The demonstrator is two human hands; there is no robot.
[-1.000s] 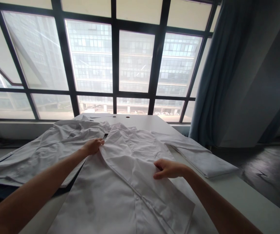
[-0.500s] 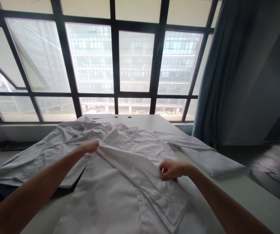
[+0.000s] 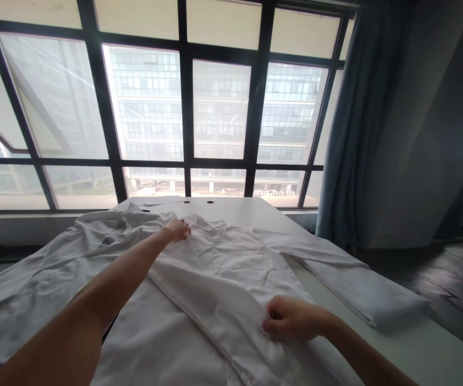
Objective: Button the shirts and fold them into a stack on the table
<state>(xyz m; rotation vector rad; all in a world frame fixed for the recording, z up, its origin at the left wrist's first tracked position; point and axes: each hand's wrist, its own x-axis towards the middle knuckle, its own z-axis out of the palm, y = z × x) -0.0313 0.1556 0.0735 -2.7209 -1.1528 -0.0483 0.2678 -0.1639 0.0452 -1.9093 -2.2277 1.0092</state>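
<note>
A white long-sleeved shirt [image 3: 239, 252] lies spread on the table, one sleeve [image 3: 211, 292] laid diagonally across its front. My left hand [image 3: 178, 230] reaches to the shoulder near the collar, fingers bent and closed on the cloth there. Lower down on the right, my right hand [image 3: 291, 317] pinches the crossing sleeve between thumb and fingers. The shirt's other sleeve [image 3: 360, 284] stretches out to the right, folded back on itself. My left forearm covers part of the shirt's left side.
More rumpled white garments [image 3: 54, 268] lie to the left, with dark blue cloth partly showing beneath. The white table [image 3: 247, 209] runs back towards large black-framed windows and has two dark holes at its far end. A blue curtain [image 3: 360, 150] hangs at the right.
My left hand has moved up and right, from the sleeve's upper edge to the shoulder near the collar. My right hand sits lower in view, still pinching the sleeve. The view has shifted slightly.
</note>
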